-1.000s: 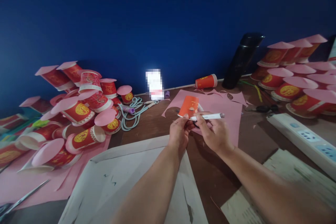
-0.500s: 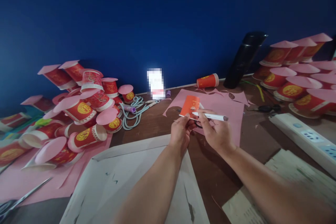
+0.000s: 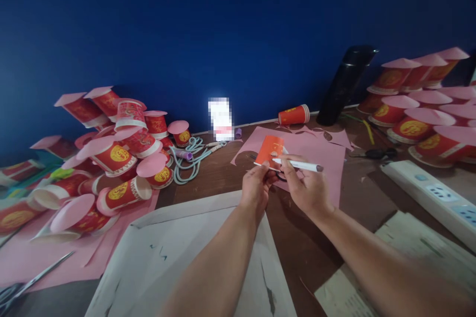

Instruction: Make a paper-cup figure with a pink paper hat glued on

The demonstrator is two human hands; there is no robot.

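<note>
Slightly right of centre, my left hand (image 3: 258, 184) is closed on the lower edge of what looks like a red-orange paper cup (image 3: 270, 149), held tilted with faint gold print facing me. My right hand (image 3: 310, 185) pinches a white pen (image 3: 299, 164) with a dark far end. Its tip is at the cup's printed side; whether it touches I cannot tell. Under both hands lies a cut-out sheet of pink paper (image 3: 330, 158). A dark loop (image 3: 281, 177) shows between the hands, mostly hidden.
Red cups with pink paper discs crowd the left (image 3: 118, 153) and right (image 3: 412, 126). A cup stack (image 3: 293, 115), black flask (image 3: 345, 84), lit screen (image 3: 220, 116), grey-blue cable (image 3: 178, 171), white board (image 3: 178, 237), power strip (image 3: 427, 198) and scissors (image 3: 40, 275) surround my hands.
The cup has turned slightly in my left hand, and its gold print shows more clearly. Both hands stay in nearly the same place.
</note>
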